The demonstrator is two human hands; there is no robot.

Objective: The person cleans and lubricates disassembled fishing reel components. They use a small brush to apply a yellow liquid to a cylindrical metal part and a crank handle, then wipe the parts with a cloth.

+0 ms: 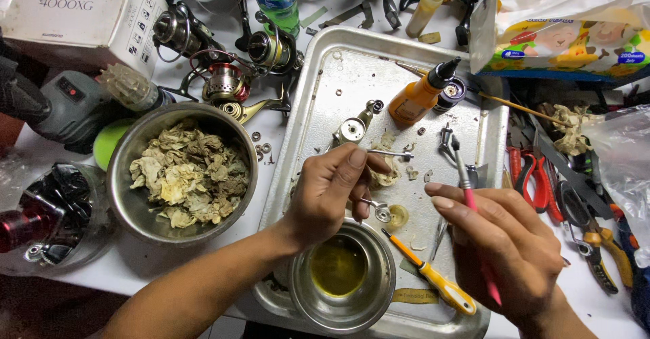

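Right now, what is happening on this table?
A person works over a metal tray strewn with small fishing-reel parts. The left hand pinches a thin metal shaft, and the right hand holds a pink-handled tool like a pen, its tip up near the shaft. A small steel cup of yellowish liquid stands on the tray's near edge, with a yellow screwdriver beside it. A bowl of soiled wipes stands to the left.

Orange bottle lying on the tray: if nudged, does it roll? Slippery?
The orange bottle lies on its side on the metal tray, so it would probably roll across its length if pushed sideways. It looks like light plastic, so it likely shifts easily. With oily liquid in the small bowl nearby, its surface may be slick, though I cannot confirm that.
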